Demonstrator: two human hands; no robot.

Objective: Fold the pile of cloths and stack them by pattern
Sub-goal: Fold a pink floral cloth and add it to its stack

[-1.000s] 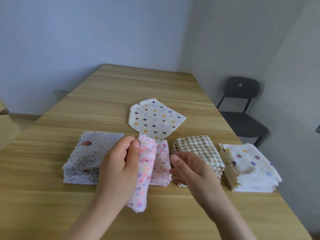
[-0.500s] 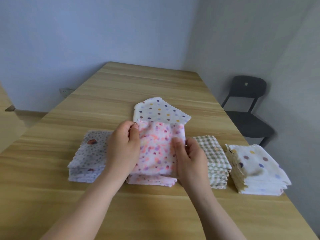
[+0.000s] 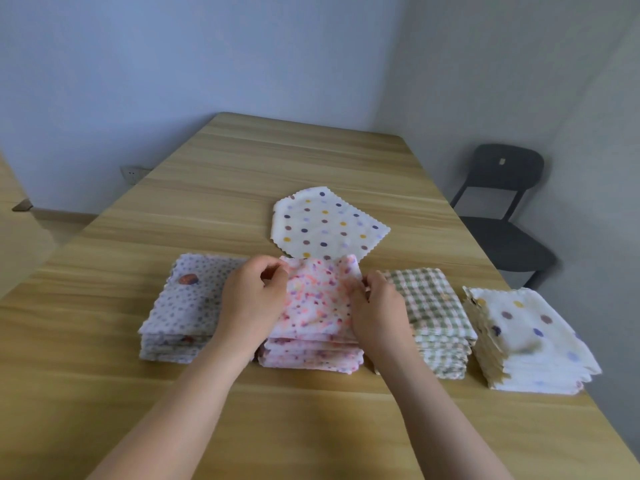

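Since half a second ago: the folded pink speckled cloth (image 3: 320, 303) has come down from just above the pink stack (image 3: 311, 355) and now lies on top, its far edge a little rumpled. The left hand (image 3: 251, 306) pinches its far-left corner, thumb against curled fingertips. The right hand (image 3: 379, 315) pinches the right edge likewise.

Step in hand: seating this cloth on its matching pile, between the grey-dotted stack (image 3: 187, 306) and the green gingham stack (image 3: 433, 313).

Next, likely: square the edges, let go, then reach beyond for the one unfolded polka-dot cloth (image 3: 325, 223) lying flat on the table (image 3: 242, 161). It wants folding, then a place on the polka-dot stack (image 3: 530, 337) at far right.
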